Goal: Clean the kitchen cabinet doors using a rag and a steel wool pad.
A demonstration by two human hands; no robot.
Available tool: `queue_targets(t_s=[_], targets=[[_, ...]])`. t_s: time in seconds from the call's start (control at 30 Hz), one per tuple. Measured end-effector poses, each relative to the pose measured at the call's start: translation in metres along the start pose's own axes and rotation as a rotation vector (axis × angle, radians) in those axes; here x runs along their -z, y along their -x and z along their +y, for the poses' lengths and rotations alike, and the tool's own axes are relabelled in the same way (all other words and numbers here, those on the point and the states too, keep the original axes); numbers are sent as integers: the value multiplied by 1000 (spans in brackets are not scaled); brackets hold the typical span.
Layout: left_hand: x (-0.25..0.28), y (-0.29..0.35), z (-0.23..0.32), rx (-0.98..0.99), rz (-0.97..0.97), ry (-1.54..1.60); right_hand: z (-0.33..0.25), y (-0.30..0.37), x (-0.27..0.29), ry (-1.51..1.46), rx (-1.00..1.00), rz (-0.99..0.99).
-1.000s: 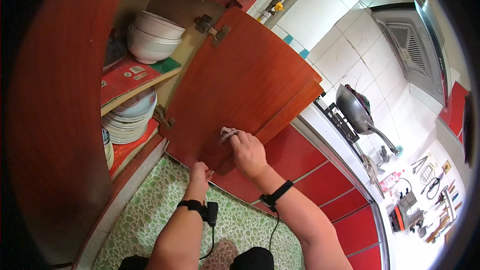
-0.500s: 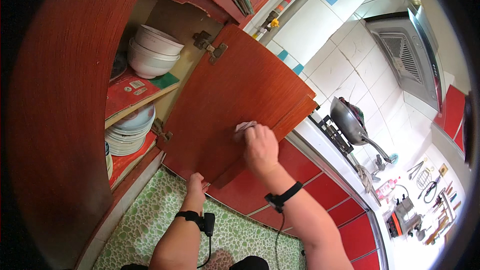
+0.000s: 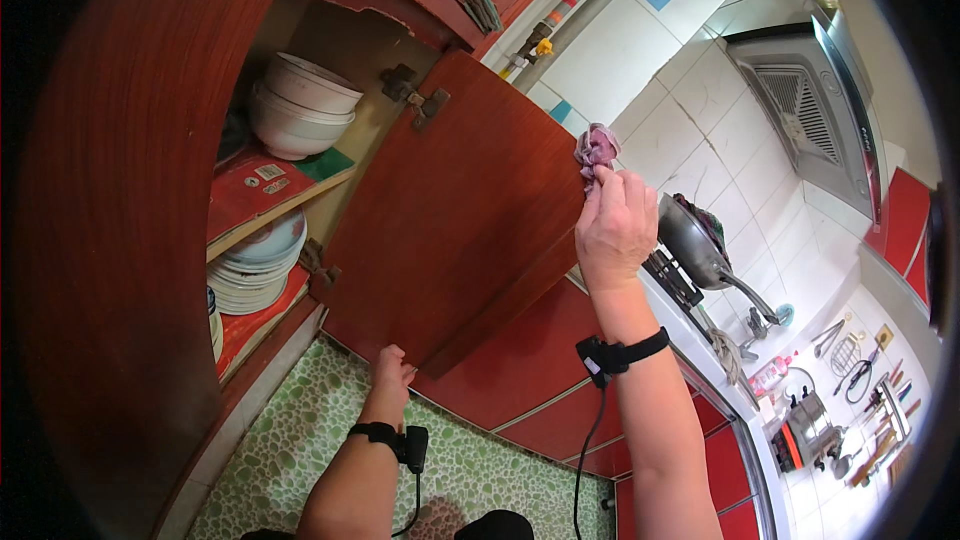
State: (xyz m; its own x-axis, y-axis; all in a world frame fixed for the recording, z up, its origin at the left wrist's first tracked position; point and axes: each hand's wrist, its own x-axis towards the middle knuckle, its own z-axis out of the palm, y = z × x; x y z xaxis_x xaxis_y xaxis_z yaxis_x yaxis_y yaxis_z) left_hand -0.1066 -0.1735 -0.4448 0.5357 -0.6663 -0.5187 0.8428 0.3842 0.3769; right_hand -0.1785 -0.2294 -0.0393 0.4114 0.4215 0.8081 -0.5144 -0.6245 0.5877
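A reddish-brown cabinet door (image 3: 455, 210) stands swung open on metal hinges. My left hand (image 3: 391, 372) holds the bottom edge of that door, its fingers curled there and partly hidden. In my right hand (image 3: 617, 225) is a crumpled pinkish-purple cloth (image 3: 598, 148), pinched between the fingers. The cloth is at the door's outer edge, near its top corner. Both wrists wear black straps with small devices and cables.
Inside the cabinet, white bowls (image 3: 300, 110) sit on the upper shelf and stacked plates (image 3: 255, 275) below. A wok (image 3: 693, 245) stands on the stove to the right, under a range hood (image 3: 800, 105). Pipes (image 3: 590, 15) run along the tiled wall. The floor (image 3: 290, 440) is green-patterned.
My right hand has moved the cloth from the middle of the door's face up and right to its outer edge. The left hand has stayed at the bottom edge.
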Motion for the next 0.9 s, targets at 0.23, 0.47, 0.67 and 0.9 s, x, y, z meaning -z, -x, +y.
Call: queue_targets(t_s=[0.23, 0.47, 0.67, 0.9], targets=[[3, -13, -5, -11, 13, 51, 7, -9, 11, -120, -112, -186], [3, -27, -13, 14, 102, 67, 16, 5, 0, -269, -115, -121], [-1, -28, -12, -3, 143, 110, -32, -46, -45, -380, -63, 47], [-9, -23, -15, 23, 175, 69, -107, -94, -100, -457, 6, -97]])
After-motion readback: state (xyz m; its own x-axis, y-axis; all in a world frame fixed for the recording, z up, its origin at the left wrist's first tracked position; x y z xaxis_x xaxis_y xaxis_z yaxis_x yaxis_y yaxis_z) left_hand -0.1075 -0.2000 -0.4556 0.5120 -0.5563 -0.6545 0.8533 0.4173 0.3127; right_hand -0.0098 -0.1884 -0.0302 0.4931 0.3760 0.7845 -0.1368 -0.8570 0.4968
